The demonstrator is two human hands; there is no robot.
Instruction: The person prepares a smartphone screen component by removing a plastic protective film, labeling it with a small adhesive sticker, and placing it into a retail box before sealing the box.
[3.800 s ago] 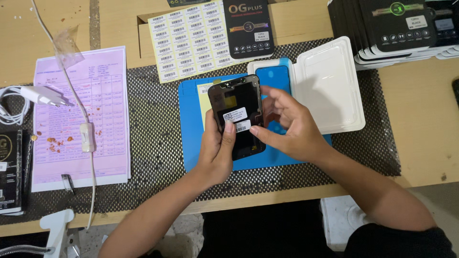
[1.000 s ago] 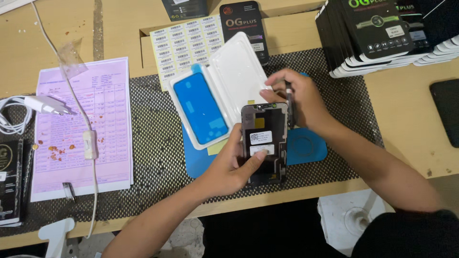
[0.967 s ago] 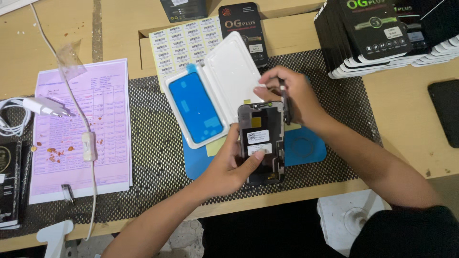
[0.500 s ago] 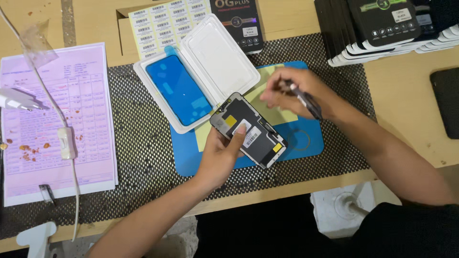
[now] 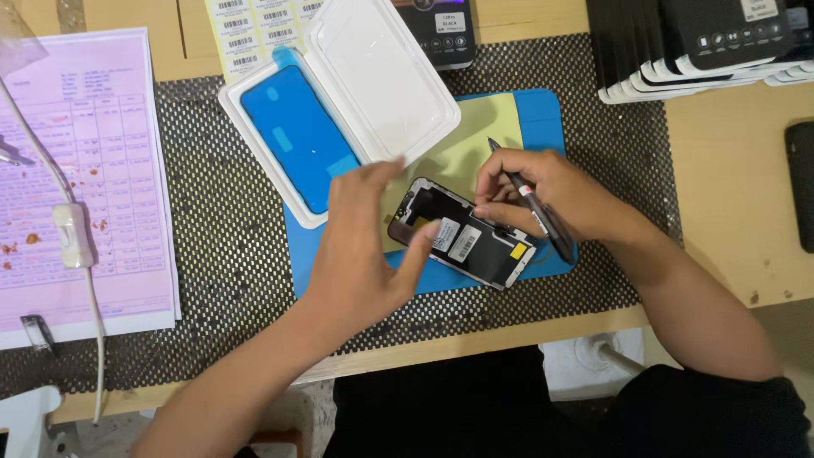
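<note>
Clamshell case: a white plastic clamshell case (image 5: 373, 80) lies open in the upper middle of the frame, tilted; its left half holds a blue adhesive gasket sheet (image 5: 297, 136), its right half is a bare white lid.
Barcode sheet: a pale sheet of barcode stickers (image 5: 254, 25) sits at the top edge, partly under the case.
Black boxes: a stack of flat black retail boxes (image 5: 695, 42) with white edges fills the upper right corner; one more black box (image 5: 441, 34) lies at top centre, cut off by the frame.
Pink form: a pink printed form (image 5: 80, 170) with a ruled table lies at the left, crossed by a white cable with an inline switch (image 5: 72, 233).
Work mat: a blue mat (image 5: 543, 114) lies on black mesh matting (image 5: 212, 254) on the wooden tabletop (image 5: 738, 195); a yellow sheet (image 5: 475, 140) rests on the mat.
Phone screen panel: the phone screen panel (image 5: 462, 233) lies face down, tilted, on the blue mat at the frame's centre; its black back carries white barcode labels and a small yellow sticker, with a pale rim.
Left hand: the left hand (image 5: 365, 246) is blurred, fingers spread and open, one fingertip on the panel's left part.
Right hand: the right hand (image 5: 543, 191) has its fingers closed around a black pen-like tool (image 5: 530, 203), resting at the panel's upper right edge.
</note>
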